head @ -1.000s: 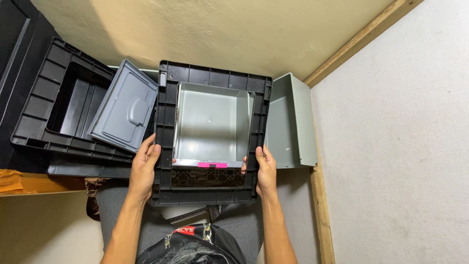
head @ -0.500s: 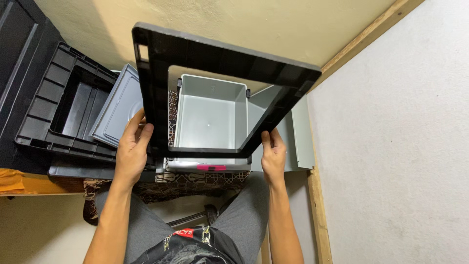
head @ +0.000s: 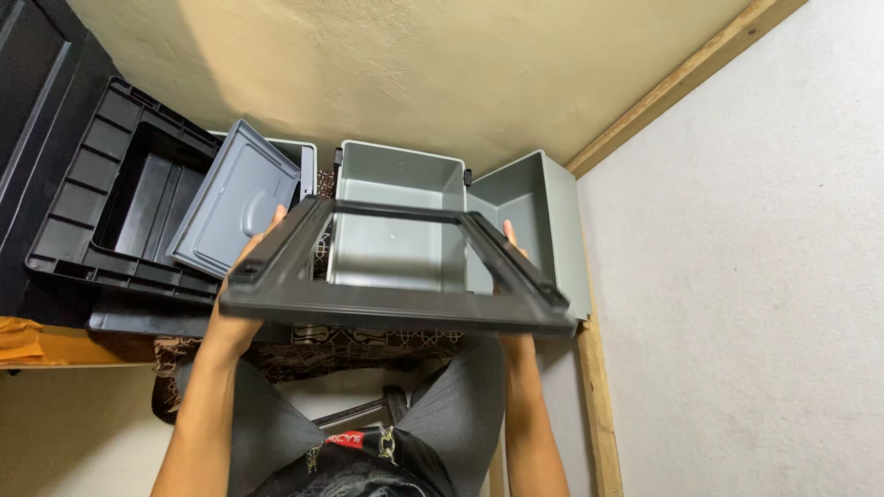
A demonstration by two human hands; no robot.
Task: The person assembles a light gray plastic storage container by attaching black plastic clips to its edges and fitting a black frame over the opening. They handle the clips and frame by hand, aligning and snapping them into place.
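A tan wall fills the top. Both hands, left hand (head: 241, 308) and right hand (head: 512, 267), wrap around the black frame (head: 396, 299) mid-picture, above the grey bin (head: 398, 212). Tipped, it might slip and fall.

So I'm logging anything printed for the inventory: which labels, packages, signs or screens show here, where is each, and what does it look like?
Label patch: small red rectangle with light print, on the dark garment at the bottom edge, between the person's forearms.
No packages, signs or screens in view; the black frame in both hands and the grey bins look unmarked.
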